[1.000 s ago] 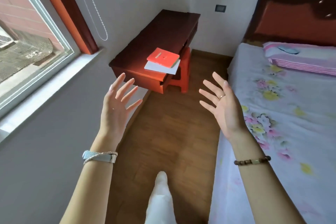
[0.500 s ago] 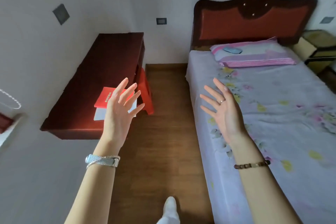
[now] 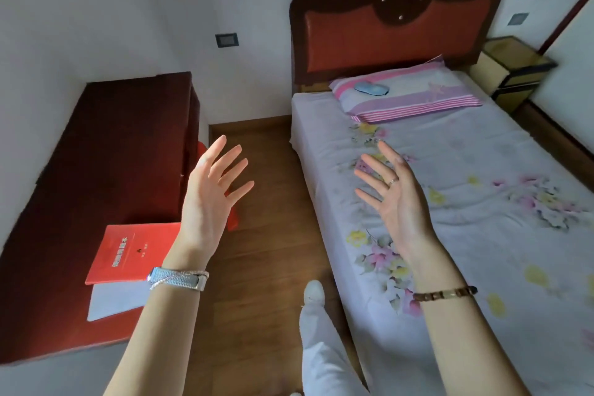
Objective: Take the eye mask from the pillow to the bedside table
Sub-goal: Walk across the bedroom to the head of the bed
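A small blue eye mask (image 3: 372, 88) lies on the left part of a pink striped pillow (image 3: 418, 92) at the head of the bed. A yellow bedside table (image 3: 511, 66) with dark trim stands at the far right of the headboard. My left hand (image 3: 212, 193) is raised over the floor beside the dark red desk, fingers spread, holding nothing. My right hand (image 3: 395, 193) is raised over the bed's near left side, also spread and empty. Both hands are far short of the pillow.
A dark red desk (image 3: 122, 151) stands along the left wall with a red booklet (image 3: 128, 251) on white paper at its near end. A red stool (image 3: 233, 215) sits beside it. A strip of wooden floor (image 3: 266, 235) runs between desk and flowered bed (image 3: 482, 202).
The view has swung right from the window and desk toward the bed and drawn closer, so the pillow and bedside table show more fully. Both hands stay raised and spread.
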A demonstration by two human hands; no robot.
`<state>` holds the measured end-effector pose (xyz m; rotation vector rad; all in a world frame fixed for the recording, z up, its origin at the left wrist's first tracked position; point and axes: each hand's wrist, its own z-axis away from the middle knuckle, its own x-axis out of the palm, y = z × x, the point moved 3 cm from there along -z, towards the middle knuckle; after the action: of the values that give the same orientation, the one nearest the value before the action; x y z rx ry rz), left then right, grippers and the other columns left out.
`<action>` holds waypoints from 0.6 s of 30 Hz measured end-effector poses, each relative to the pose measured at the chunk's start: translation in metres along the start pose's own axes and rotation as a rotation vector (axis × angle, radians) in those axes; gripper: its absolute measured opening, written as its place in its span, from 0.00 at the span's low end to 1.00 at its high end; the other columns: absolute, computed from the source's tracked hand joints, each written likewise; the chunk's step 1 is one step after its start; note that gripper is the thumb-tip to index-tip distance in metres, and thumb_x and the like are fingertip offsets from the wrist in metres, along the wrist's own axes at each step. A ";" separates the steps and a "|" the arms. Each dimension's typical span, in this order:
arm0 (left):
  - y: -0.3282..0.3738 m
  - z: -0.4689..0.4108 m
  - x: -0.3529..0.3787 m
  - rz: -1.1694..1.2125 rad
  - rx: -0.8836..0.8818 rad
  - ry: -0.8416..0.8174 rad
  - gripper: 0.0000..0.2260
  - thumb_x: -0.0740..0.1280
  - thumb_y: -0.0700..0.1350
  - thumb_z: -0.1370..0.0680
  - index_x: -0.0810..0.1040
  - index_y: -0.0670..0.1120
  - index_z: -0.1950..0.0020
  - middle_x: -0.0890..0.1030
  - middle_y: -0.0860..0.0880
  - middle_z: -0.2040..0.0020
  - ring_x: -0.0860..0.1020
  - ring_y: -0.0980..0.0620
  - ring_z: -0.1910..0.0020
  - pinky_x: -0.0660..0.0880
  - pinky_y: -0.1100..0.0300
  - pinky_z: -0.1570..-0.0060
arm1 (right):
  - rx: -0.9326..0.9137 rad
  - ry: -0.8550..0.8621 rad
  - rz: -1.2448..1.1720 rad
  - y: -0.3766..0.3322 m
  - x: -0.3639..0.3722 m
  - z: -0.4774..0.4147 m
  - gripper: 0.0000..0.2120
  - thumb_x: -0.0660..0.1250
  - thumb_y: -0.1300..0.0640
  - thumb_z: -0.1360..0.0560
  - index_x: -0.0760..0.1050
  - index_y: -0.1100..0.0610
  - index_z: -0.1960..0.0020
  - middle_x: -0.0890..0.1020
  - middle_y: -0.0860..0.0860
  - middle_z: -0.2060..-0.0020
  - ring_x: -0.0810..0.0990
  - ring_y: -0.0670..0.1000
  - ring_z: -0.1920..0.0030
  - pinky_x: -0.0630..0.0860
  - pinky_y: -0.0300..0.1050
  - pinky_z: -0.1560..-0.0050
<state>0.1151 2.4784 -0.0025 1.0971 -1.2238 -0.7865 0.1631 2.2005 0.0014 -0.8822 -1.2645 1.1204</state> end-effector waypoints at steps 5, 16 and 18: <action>-0.011 -0.092 0.015 -0.012 -0.006 -0.003 0.27 0.53 0.57 0.20 0.65 0.50 0.23 0.72 0.45 0.26 0.74 0.46 0.29 0.70 0.38 0.32 | 0.004 0.027 -0.022 -0.006 -0.003 -0.092 0.18 0.51 0.46 0.17 0.70 0.42 0.30 0.77 0.50 0.32 0.79 0.51 0.35 0.72 0.57 0.32; -0.022 -0.264 0.033 -0.001 -0.031 0.018 0.26 0.53 0.56 0.19 0.66 0.49 0.23 0.74 0.46 0.27 0.75 0.47 0.30 0.71 0.39 0.32 | 0.034 0.019 -0.032 -0.024 0.008 -0.265 0.17 0.52 0.46 0.17 0.71 0.42 0.31 0.77 0.51 0.31 0.79 0.51 0.34 0.74 0.54 0.35; -0.025 -0.292 0.037 0.004 -0.037 0.003 0.26 0.53 0.56 0.19 0.65 0.49 0.23 0.74 0.46 0.27 0.75 0.47 0.30 0.71 0.38 0.32 | 0.040 0.031 -0.047 -0.027 0.009 -0.292 0.16 0.52 0.47 0.17 0.72 0.41 0.33 0.77 0.51 0.31 0.78 0.52 0.34 0.73 0.54 0.35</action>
<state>0.4093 2.5011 -0.0091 1.0654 -1.2037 -0.8013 0.4555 2.2263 -0.0080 -0.8331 -1.2270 1.0871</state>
